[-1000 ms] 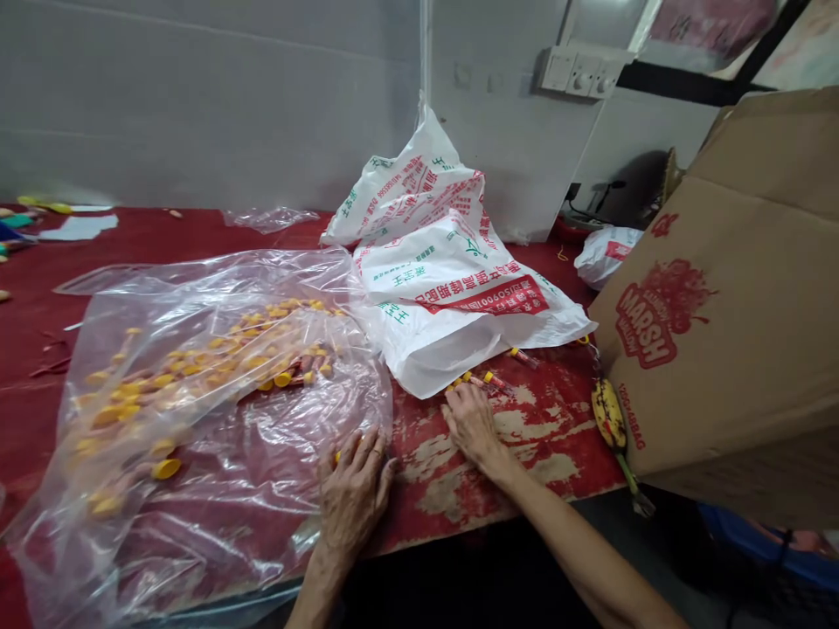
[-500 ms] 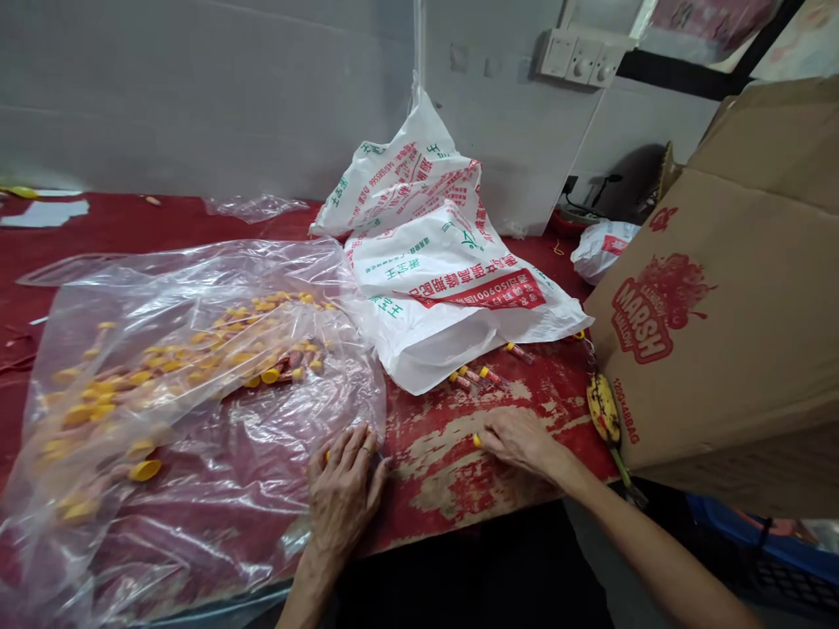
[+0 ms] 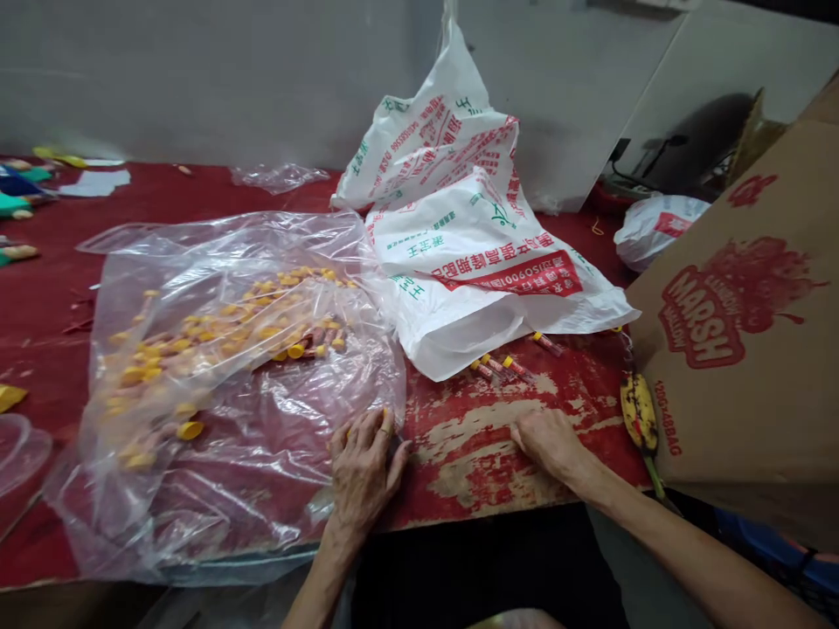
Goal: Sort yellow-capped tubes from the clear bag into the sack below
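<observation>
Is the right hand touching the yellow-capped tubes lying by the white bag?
Apart. The head view shows worn red tabletop between the right hand and the yellow-capped tubes at the white bag's edge.

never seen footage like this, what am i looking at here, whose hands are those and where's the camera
There is no machine here: the camera sits on a person's head and looks down at their own two bare hands. The left hand rests on the edge of a clear plastic bag holding small yellow-capped tubes. The right hand lies curled on the worn red table, near a few loose tubes beside a white printed bag. Whether either hand grips anything cannot be told. A spotted banana lies by a cardboard box on the right.
</observation>
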`<state>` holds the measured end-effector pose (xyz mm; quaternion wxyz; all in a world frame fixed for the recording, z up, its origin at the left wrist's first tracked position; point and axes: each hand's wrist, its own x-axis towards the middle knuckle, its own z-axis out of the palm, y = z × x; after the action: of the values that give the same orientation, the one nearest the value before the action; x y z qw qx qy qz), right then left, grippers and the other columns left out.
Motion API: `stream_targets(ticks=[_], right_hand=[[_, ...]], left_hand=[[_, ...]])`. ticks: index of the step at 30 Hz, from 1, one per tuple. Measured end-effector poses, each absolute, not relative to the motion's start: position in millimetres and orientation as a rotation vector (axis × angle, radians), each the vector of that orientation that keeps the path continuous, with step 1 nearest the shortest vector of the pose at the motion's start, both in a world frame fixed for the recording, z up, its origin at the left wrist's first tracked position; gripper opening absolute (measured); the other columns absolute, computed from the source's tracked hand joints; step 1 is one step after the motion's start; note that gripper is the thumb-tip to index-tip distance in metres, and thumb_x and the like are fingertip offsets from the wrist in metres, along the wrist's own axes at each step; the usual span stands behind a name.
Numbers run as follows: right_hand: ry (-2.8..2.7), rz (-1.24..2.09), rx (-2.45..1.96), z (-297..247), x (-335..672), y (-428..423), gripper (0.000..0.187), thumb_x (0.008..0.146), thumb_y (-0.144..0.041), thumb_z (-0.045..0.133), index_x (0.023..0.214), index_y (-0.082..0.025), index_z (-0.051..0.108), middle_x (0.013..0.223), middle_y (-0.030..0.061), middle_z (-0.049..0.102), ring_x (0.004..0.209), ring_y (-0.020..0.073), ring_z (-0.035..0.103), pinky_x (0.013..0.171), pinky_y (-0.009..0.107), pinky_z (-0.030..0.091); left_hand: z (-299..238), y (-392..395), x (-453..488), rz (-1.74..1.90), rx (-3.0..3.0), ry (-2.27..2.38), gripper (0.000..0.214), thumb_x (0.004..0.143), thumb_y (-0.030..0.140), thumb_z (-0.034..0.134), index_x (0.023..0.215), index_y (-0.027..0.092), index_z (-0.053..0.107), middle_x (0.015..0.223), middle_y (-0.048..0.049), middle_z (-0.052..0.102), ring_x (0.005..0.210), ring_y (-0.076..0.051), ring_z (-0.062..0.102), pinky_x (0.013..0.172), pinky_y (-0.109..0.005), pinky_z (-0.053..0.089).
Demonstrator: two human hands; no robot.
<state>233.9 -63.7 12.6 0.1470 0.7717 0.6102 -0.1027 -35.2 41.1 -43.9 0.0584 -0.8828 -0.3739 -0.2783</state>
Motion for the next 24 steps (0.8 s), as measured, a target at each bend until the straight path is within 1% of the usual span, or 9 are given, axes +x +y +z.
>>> stream_targets(ticks=[3,6,9,12,14,16,18,20,24], right_hand=[[1.884,-0.330,2.292,12,225,-60,0.032,0.095,-0.024,0.040,0.079,-0.016,0.066,0.079,0.0073,0.069,0.073,0.0175,0.063,0.061,0.026,0.036],[2.179,-0.417,2.513,-1,194,-41,0.027,0.098,-0.025,0.039,0.086,-0.019,0.062,0.083,0.0022,0.066,0.077,0.0140,0.060,0.068,0.024,0.037],[2.388,-0.438,2.625,-18,149,-13,0.021,0.098,-0.026,0.041,0.095,-0.020,0.060,0.091,0.0030,0.064,0.081,0.0142,0.059,0.070,0.024,0.039],[2.560,-0.375,2.531,-31,118,8,0.016,0.095,-0.021,0.045,0.099,-0.019,0.060,0.094,0.0044,0.063,0.085,0.0161,0.057,0.074,0.026,0.041],[2.711,-0.334,2.386,-34,117,10,0.016,0.092,-0.017,0.047,0.102,-0.019,0.059,0.097,0.0037,0.064,0.089,0.0165,0.055,0.080,0.026,0.041],[2.790,-0.229,2.350,-33,134,6,0.020,0.091,-0.014,0.046,0.105,-0.018,0.059,0.100,0.0039,0.064,0.092,0.0170,0.054,0.084,0.028,0.040],[2.674,-0.010,2.510,-28,162,0,0.022,0.091,-0.014,0.043,0.106,-0.017,0.059,0.102,0.0065,0.062,0.094,0.0190,0.052,0.086,0.030,0.039],[2.331,0.214,2.725,-23,191,-4,0.021,0.091,-0.016,0.042,0.103,-0.016,0.059,0.101,0.0092,0.060,0.096,0.0219,0.049,0.086,0.034,0.038],[1.925,0.274,2.723,-20,221,-1,0.015,0.089,-0.020,0.048,0.098,-0.016,0.059,0.101,0.0120,0.057,0.096,0.0259,0.046,0.084,0.038,0.036]], left_hand=[[-42,39,-36,-0.821,-2.693,-1.198,0.040,0.087,0.034,0.054,0.119,0.011,0.057,0.115,-0.0182,0.061,0.110,-0.031,0.054,0.098,-0.048,0.036],[-42,37,-37,-0.824,-2.699,-1.214,0.043,0.086,0.034,0.054,0.122,0.011,0.056,0.114,-0.0178,0.061,0.111,-0.031,0.053,0.099,-0.049,0.036],[-42,36,-38,-0.818,-2.686,-1.205,0.048,0.086,0.034,0.054,0.127,0.009,0.052,0.117,-0.0191,0.060,0.112,-0.031,0.053,0.098,-0.049,0.037],[-42,35,-38,-0.776,-2.667,-1.158,0.049,0.087,0.032,0.053,0.131,0.010,0.051,0.129,-0.0200,0.056,0.122,-0.034,0.047,0.102,-0.051,0.034],[-41,35,-37,-0.735,-2.692,-1.108,0.045,0.087,0.029,0.052,0.131,0.015,0.053,0.135,-0.0147,0.054,0.129,-0.035,0.041,0.106,-0.053,0.028],[-40,34,-36,-0.701,-2.739,-1.075,0.041,0.088,0.027,0.051,0.129,0.021,0.056,0.136,-0.0080,0.056,0.130,-0.034,0.041,0.108,-0.054,0.024],[-40,35,-36,-0.697,-2.773,-1.081,0.039,0.089,0.027,0.050,0.127,0.024,0.058,0.134,-0.0053,0.057,0.127,-0.033,0.045,0.108,-0.054,0.024],[-40,36,-36,-0.700,-2.781,-1.096,0.039,0.088,0.028,0.051,0.127,0.025,0.058,0.134,-0.0051,0.057,0.126,-0.033,0.047,0.107,-0.054,0.025],[-41,38,-37,-0.680,-2.772,-1.063,0.041,0.088,0.028,0.052,0.128,0.023,0.057,0.135,-0.0059,0.057,0.124,-0.033,0.049,0.105,-0.053,0.026]])
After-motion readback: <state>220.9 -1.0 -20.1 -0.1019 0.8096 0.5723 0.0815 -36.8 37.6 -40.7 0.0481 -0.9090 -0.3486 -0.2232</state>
